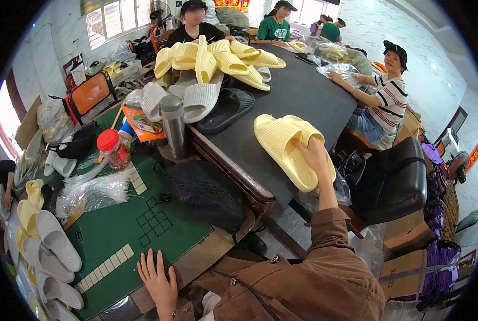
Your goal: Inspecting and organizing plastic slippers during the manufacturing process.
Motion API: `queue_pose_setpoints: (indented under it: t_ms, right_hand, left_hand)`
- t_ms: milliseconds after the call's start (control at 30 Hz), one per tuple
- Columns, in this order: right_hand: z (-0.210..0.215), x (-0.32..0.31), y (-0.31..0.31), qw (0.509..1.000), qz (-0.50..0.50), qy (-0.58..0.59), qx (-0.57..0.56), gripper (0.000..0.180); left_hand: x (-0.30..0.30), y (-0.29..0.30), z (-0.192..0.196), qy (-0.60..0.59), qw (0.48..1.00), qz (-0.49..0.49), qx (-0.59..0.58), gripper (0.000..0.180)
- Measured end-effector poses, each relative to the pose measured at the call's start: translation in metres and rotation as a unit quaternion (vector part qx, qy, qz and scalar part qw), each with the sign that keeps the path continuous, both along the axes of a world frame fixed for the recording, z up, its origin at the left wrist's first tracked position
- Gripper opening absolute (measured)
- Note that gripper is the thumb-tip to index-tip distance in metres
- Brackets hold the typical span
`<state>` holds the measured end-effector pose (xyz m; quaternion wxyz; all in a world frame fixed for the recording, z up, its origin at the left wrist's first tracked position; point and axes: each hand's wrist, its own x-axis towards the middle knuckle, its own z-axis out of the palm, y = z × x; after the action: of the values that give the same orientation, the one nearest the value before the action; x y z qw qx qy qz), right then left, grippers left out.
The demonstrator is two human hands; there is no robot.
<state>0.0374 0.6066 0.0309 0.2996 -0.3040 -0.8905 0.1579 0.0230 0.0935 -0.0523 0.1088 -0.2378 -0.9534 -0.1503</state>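
Note:
My right hand reaches over the dark tabletop and grips a pair of pale yellow slide slippers. Its fingers are tucked in at the foot openings, partly hidden, and the two slippers lie side by side. With fingers spread, my left hand rests flat near the front edge of the green mat, holding nothing. Beyond the pair is a heap of yellow slippers, with white-grey slippers under its near side. A black slipper lies beside the heap.
A steel flask, a red-lidded jar and a bundle of clear plastic ties stand or lie on the left. Grey slippers line the mat's left edge. A black chair is at right. Co-workers sit around the dark table.

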Motion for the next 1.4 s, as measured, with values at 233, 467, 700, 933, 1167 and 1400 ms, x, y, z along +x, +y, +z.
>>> queue_pose_setpoints:
  t_ms: [233, 467, 700, 933, 1167, 1400]
  right_hand:
    - [0.004, 0.001, -0.008, 1.0, -0.006, 0.017, -0.009, 0.056]
    - [0.006, 0.002, -0.011, 1.0, -0.001, 0.015, -0.015, 0.057]
    - [-0.003, 0.006, -0.009, 0.998, -0.041, 0.039, -0.001, 0.053]
    - [0.014, 0.015, -0.037, 0.913, 0.068, 0.377, -0.139, 0.032]
    - [0.05, 0.034, -0.074, 0.889, 0.165, 0.421, -0.064, 0.029]
    - [0.063, 0.006, -0.188, 0.854, 0.449, 0.243, -0.103, 0.024]
  left_hand:
    - [0.001, 0.0, 0.003, -0.006, 1.0, 0.002, 0.0, 0.05]
    - [0.001, 0.003, 0.004, -0.01, 1.0, 0.009, 0.002, 0.048]
    - [-0.001, -0.001, -0.002, 0.004, 1.0, -0.002, -0.002, 0.05]
    - [0.001, 0.0, 0.002, -0.003, 1.0, 0.007, -0.004, 0.049]
    - [0.001, 0.001, -0.002, 0.001, 1.0, 0.0, -0.009, 0.05]
    - [-0.001, 0.001, 0.0, -0.005, 0.999, 0.019, 0.048, 0.052]
